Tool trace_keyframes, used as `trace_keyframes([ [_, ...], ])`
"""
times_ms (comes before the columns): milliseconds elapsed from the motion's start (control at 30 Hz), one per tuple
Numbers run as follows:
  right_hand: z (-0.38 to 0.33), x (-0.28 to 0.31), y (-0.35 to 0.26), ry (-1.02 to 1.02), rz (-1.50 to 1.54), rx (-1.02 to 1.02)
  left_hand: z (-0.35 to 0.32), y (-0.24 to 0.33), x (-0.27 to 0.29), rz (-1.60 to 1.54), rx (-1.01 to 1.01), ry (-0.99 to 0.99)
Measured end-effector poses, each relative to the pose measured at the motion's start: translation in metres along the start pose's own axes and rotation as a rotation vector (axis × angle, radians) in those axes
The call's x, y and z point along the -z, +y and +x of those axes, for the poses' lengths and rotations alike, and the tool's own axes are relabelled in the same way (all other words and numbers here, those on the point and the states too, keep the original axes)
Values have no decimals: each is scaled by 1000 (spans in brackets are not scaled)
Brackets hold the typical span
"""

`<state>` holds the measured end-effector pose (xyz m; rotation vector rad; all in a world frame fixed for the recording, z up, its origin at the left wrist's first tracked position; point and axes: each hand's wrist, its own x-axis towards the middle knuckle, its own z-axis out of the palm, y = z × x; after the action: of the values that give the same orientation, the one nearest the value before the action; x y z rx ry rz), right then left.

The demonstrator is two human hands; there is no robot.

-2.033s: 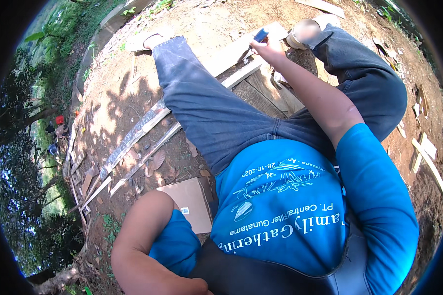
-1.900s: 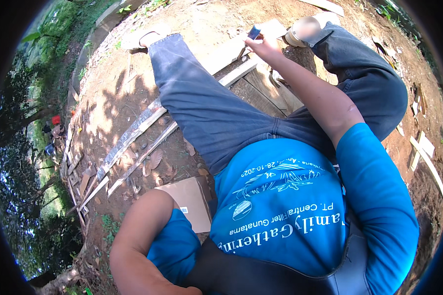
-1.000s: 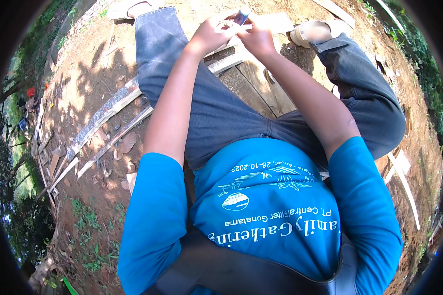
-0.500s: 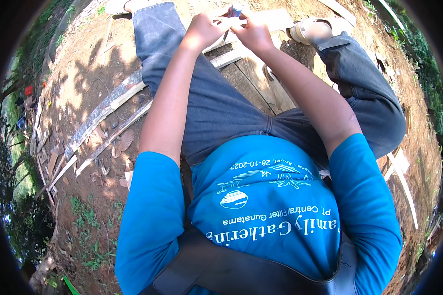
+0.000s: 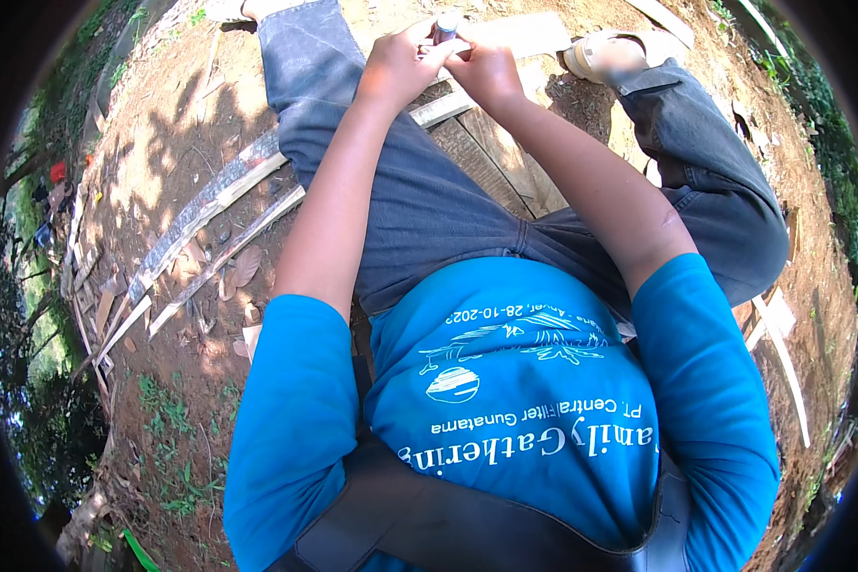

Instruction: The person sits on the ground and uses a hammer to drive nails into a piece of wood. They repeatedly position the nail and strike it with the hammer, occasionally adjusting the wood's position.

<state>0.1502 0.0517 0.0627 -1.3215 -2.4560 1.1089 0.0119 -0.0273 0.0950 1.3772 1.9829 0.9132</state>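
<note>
Out in front of me, between my lower legs, both hands meet around a short dark cylinder (image 5: 445, 30) with a paler top end. My left hand (image 5: 396, 67) has its fingers closed on the cylinder's left side. From the right, my right hand (image 5: 489, 65) closes in, thumb and fingers against the same cylinder. What lies below it is hidden by the fingers. A pale wooden board (image 5: 529, 33) sits just beyond my right hand. Nearer to me, a narrow wood strip (image 5: 443, 110) lies under my wrists.
Wider wooden planks (image 5: 481, 157) lie between my thighs. Long rough wood strips (image 5: 210, 205) stretch over the bare soil on the left. A thin curved strip (image 5: 786, 377) lies on the right. My sandalled foot (image 5: 610, 57) rests beside the board.
The cylinder has shifted slightly left and nearer to me, along with both hands. A small curved piece by my right forearm no longer shows.
</note>
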Motion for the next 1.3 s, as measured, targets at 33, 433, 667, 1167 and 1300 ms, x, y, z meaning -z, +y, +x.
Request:
trace_keyframes([
  [33,-3,3,-1,12,-9,23,0,-1,-3,33,-43,47],
  [433,-48,69,154,-662,-233,-280,0,-16,-5,-22,-56,128],
  [667,-51,47,160,-620,-366,-259,11,-52,-28,268,-423,145],
  [1167,-54,46,158,-637,-437,-330,-33,-11,-14,-76,-134,129],
  [1300,-56,44,160,-622,-433,-312,-45,-6,-14,-114,-126,111],
])
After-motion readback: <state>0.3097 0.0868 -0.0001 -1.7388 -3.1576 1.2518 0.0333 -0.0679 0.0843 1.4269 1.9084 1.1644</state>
